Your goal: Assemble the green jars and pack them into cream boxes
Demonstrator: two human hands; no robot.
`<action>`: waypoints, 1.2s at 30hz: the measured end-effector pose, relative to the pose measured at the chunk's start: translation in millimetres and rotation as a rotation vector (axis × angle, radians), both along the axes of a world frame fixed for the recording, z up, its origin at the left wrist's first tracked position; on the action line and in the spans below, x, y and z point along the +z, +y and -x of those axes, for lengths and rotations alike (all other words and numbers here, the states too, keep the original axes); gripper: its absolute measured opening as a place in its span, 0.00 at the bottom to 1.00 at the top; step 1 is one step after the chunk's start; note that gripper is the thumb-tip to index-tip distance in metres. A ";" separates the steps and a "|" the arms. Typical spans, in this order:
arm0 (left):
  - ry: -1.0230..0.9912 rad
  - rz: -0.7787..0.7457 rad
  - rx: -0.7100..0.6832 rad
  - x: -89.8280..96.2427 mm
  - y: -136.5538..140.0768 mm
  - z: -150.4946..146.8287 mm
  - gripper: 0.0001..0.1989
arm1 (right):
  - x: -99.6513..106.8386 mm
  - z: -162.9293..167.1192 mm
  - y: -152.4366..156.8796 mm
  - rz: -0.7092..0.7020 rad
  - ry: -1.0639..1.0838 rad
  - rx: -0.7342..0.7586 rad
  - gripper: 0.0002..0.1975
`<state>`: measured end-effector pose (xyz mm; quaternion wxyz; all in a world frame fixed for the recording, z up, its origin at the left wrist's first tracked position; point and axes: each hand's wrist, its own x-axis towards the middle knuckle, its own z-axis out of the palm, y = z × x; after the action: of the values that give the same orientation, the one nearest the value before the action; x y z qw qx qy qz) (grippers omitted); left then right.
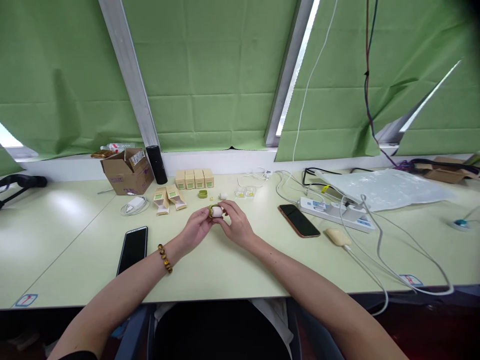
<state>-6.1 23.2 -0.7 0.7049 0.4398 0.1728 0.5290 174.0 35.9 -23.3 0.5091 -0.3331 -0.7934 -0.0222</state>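
In front of me both hands grip one small white rounded case [216, 212] with an olive-green cover at its left end. My left hand [198, 229] is closed on the green side, and my right hand [237, 225] pinches the white side between thumb and fingers. Just beyond lie a small olive-green piece [203, 193], a tiny yellowish bit [211, 199] and a small white rounded piece [223, 196]. Two clear plastic pieces [245, 191] with yellow-green spots rest to their right. Two opened small kraft boxes [161, 201] lie left of my hands.
Several closed kraft boxes [194, 179] line the back. Left are a cardboard carton [127, 172], a black cylinder [156, 165], a white charger with cable [135, 204] and a phone [132, 248]. Right are another phone [299, 220], a power strip [335, 214], a cream-coloured mouse-like device [337, 237] and cables.
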 end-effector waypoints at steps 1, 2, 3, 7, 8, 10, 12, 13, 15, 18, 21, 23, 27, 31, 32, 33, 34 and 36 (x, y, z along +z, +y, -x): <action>0.007 0.013 0.004 -0.3 1.4 0.9 0.10 | 0.5 -0.4 0.2 0.019 0.003 -0.012 0.22; 0.012 0.024 0.015 -0.6 2.9 1.9 0.10 | 0.8 -0.9 0.5 0.040 -0.002 -0.032 0.24; 0.011 0.033 0.033 -1.1 4.5 2.9 0.10 | 0.9 -1.5 1.2 0.065 -0.010 -0.059 0.26; -0.017 0.066 0.165 -5.4 14.3 7.9 0.09 | -1.6 -7.7 9.8 0.241 -0.093 -0.202 0.23; -0.019 0.076 0.201 -7.0 17.4 9.4 0.10 | -2.3 -10.9 13.7 0.299 -0.127 -0.238 0.18; -0.013 0.095 0.259 -10.0 23.1 12.2 0.10 | -2.4 -19.6 23.6 0.418 -0.196 -0.310 0.11; -0.010 0.109 0.295 -12.3 27.2 14.4 0.10 | 0.1 -31.6 36.0 0.522 -0.227 -0.393 0.12; -0.009 0.111 0.306 -13.0 28.4 15.1 0.10 | 2.5 -38.5 43.0 0.558 -0.231 -0.443 0.13; -0.009 0.106 0.314 -13.7 29.1 15.7 0.10 | 8.4 -53.0 57.8 0.592 -0.211 -0.560 0.15; -0.001 0.088 0.308 -14.1 27.7 14.7 0.11 | 17.2 -71.0 79.1 0.558 -0.254 -0.658 0.17; 0.002 0.085 0.308 -14.7 26.3 13.2 0.12 | 22.4 -78.1 95.3 0.563 -0.269 -0.640 0.17; -0.002 0.087 0.312 -15.2 26.1 12.8 0.12 | 24.2 -76.9 102.3 0.578 -0.258 -0.612 0.15; -0.006 0.093 0.318 -16.0 26.3 13.2 0.12 | 28.6 -67.6 107.2 0.630 -0.145 -0.554 0.08; -0.005 0.077 0.331 -16.2 26.4 13.1 0.13 | 35.8 -55.3 97.4 0.683 0.101 -0.468 0.08; -0.007 0.073 0.340 -16.3 26.7 13.0 0.14 | 37.6 -52.1 92.0 0.696 0.169 -0.429 0.10; -0.009 0.072 0.348 -16.4 27.1 12.9 0.14 | 39.3 -49.0 85.3 0.707 0.231 -0.380 0.12; -0.011 0.071 0.355 -16.6 27.6 12.9 0.14 | 41.0 -46.2 77.5 0.716 0.287 -0.325 0.14; -0.010 0.066 0.365 -17.2 29.0 13.4 0.14 | 43.8 -41.7 60.1 0.741 0.374 -0.212 0.17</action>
<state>-19.5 52.3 -17.9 0.6122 0.3752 0.2635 0.6442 215.6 96.0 20.4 0.4850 -0.5716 -0.6031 0.2726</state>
